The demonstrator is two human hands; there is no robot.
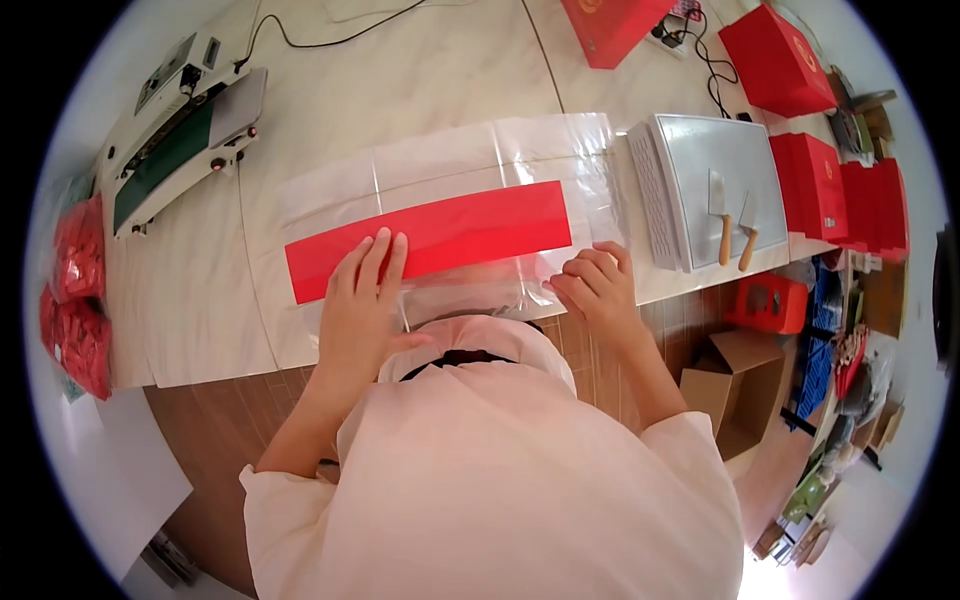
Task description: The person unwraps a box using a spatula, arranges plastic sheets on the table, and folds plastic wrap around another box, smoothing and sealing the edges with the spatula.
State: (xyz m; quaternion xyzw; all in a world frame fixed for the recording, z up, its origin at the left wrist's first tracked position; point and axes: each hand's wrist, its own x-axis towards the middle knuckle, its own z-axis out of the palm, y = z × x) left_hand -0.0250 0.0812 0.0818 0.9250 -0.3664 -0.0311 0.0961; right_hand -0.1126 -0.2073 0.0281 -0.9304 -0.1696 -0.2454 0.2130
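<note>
A long red strip (470,222) lies at a slant on a clear plastic sheet (450,152) spread over the table. My left hand (362,290) rests with its fingers stretched out on the left part of the strip, thumb out to the side. By the sheet's lower right edge, just past the strip's right end, my right hand (598,285) has its fingers curled in, thumb and fingertips together at the plastic. The fingers partly hide what lies between them.
A white box (665,200) at the right carries two wooden-handled spatulas (722,225). Red boxes (805,180) stand beyond it. On the left are a sealing machine (180,150) and bagged red items (75,330). An open carton (735,385) sits below the table's right edge.
</note>
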